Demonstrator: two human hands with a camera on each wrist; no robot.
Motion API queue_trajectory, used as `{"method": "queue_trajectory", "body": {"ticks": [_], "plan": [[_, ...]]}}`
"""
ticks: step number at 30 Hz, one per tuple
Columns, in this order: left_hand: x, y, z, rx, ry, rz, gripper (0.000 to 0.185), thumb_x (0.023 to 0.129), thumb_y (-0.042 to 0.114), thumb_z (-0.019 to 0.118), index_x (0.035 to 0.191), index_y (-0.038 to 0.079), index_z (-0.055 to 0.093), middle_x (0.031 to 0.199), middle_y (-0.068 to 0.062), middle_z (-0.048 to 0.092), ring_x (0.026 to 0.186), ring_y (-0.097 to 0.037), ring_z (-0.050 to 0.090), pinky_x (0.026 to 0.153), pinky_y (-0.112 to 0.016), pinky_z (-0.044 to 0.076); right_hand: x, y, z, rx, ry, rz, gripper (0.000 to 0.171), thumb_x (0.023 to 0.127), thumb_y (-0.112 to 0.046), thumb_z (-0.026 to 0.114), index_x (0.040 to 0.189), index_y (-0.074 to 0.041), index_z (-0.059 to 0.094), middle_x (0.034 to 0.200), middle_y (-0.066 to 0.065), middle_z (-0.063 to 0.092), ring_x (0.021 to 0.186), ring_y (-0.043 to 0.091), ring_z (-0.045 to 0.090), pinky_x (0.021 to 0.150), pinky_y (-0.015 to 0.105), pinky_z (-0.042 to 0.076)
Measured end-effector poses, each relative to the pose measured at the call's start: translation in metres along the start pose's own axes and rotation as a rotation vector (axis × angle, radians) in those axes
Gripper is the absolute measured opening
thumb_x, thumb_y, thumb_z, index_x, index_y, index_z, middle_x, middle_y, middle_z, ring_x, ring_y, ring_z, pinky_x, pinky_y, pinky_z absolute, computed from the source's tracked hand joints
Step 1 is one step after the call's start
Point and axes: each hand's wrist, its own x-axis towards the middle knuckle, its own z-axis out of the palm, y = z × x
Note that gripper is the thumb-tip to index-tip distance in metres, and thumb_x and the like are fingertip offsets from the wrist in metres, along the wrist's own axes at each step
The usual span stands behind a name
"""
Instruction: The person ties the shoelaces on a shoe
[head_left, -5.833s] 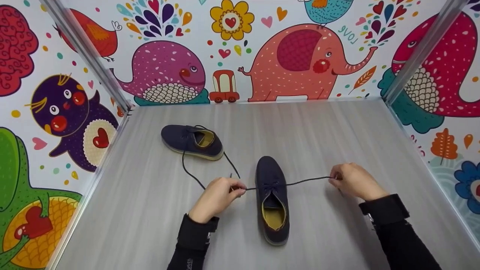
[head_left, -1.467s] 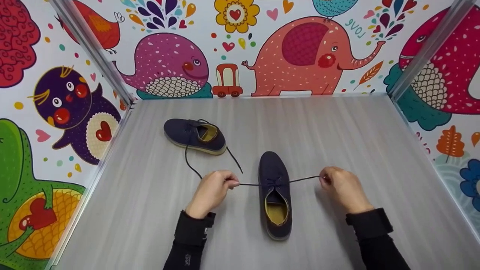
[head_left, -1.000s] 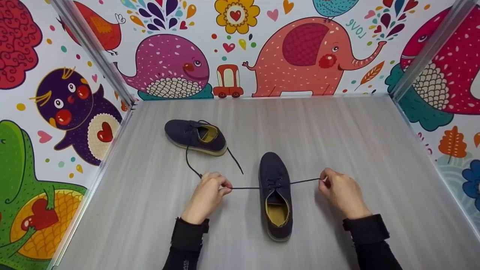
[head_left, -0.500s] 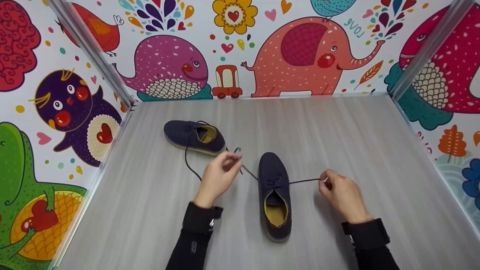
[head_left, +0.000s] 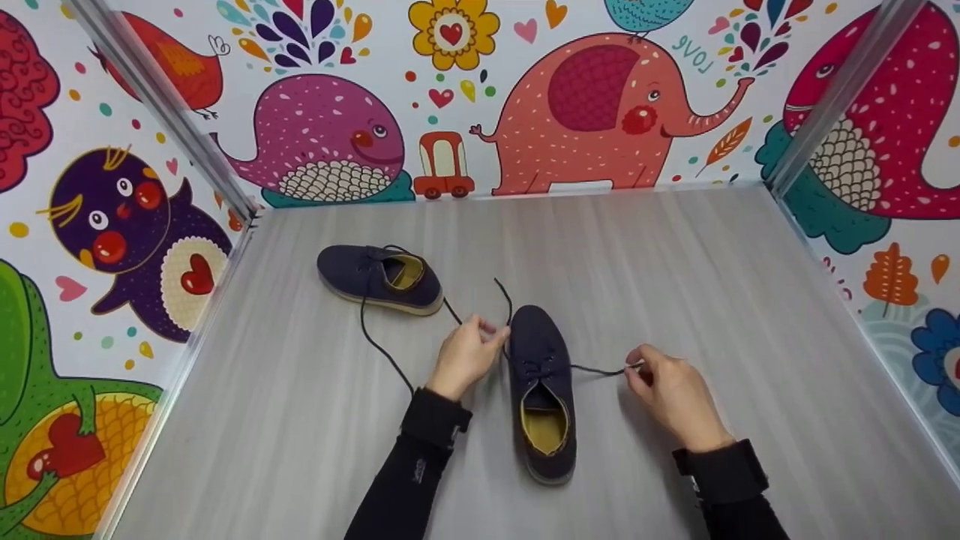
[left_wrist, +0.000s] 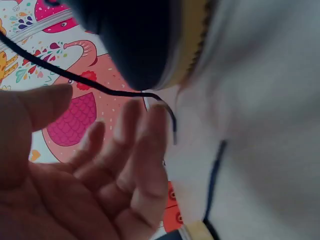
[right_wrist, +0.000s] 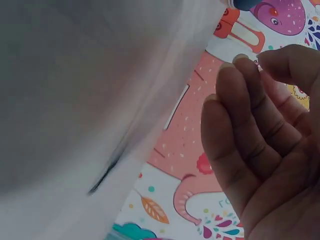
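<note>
A dark navy lace-up shoe stands on the floor between my hands, toe pointing away. Left of it is my left hand, fingers apart. One shoelace runs past those fingertips, its end curling forward; the left wrist view shows this lace crossing loosely over spread fingers. At the shoe's right, my right hand has thumb and fingers slightly parted near the end of the other shoelace. In the right wrist view that blurred lace hangs apart from the fingers.
A matching shoe lies sideways farther back on the left, its laces trailing, one toward my left forearm. Grey floorboard spreads around both shoes. Cartoon-printed walls with metal corner strips close off the back and sides.
Both hands pinched the laces taut out to the sides earlier. My left hand has moved forward and right toward the shoe, letting its lace go. The right-hand lace has gone slack and loose.
</note>
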Motion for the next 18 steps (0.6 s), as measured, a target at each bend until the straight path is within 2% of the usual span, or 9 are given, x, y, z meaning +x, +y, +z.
{"method": "queue_trajectory", "body": {"ticks": [3, 6, 9, 13, 18], "plan": [[-0.015, -0.002, 0.002, -0.056, -0.057, -0.051, 0.046, 0.097, 0.05, 0.058, 0.089, 0.005, 0.067, 0.072, -0.001, 0.06, 0.06, -0.016, 0.055, 0.058, -0.034, 0.046, -0.001, -0.007, 0.004, 0.089, -0.029, 0.089, 0.013, 0.086, -0.004, 0.075, 0.08, -0.013, 0.067, 0.065, -0.009, 0.062, 0.055, 0.005, 0.053, 0.052, 0.027, 0.044], [-0.027, -0.001, 0.004, -0.154, -0.155, -0.088, 0.051, 0.095, 0.054, 0.06, 0.083, 0.005, 0.067, 0.067, -0.002, 0.059, 0.054, -0.014, 0.053, 0.053, -0.031, 0.044, -0.001, -0.015, 0.01, 0.229, -0.121, 0.217, 0.018, 0.094, -0.014, 0.07, 0.076, -0.013, 0.07, 0.061, -0.009, 0.059, 0.053, 0.007, 0.051, 0.052, 0.026, 0.042], [-0.035, 0.0, 0.005, -0.199, -0.196, -0.106, 0.049, 0.093, 0.051, 0.065, 0.082, 0.004, 0.068, 0.067, -0.006, 0.062, 0.054, -0.017, 0.056, 0.051, -0.029, 0.044, 0.0, -0.023, 0.02, 0.367, -0.234, 0.362, 0.03, 0.099, -0.027, 0.064, 0.075, -0.01, 0.072, 0.058, -0.004, 0.059, 0.052, 0.011, 0.053, 0.053, 0.025, 0.041], [-0.037, 0.0, 0.007, -0.268, -0.185, -0.109, 0.037, 0.092, 0.039, 0.07, 0.08, 0.004, 0.069, 0.069, -0.01, 0.065, 0.056, -0.024, 0.061, 0.049, -0.027, 0.043, 0.007, -0.029, 0.036, 0.515, -0.311, 0.565, 0.044, 0.1, -0.04, 0.059, 0.076, -0.005, 0.072, 0.055, 0.002, 0.058, 0.049, 0.014, 0.053, 0.05, 0.025, 0.04], [-0.033, 0.004, 0.011, -0.485, -0.126, -0.067, 0.019, 0.093, 0.02, 0.069, 0.087, 0.002, 0.069, 0.073, -0.004, 0.063, 0.06, -0.017, 0.058, 0.054, -0.026, 0.046, 0.017, -0.033, 0.049, 0.632, -0.332, 0.753, 0.046, 0.098, -0.042, 0.062, 0.071, -0.004, 0.065, 0.052, 0.001, 0.05, 0.045, 0.013, 0.046, 0.045, 0.026, 0.037]]}}
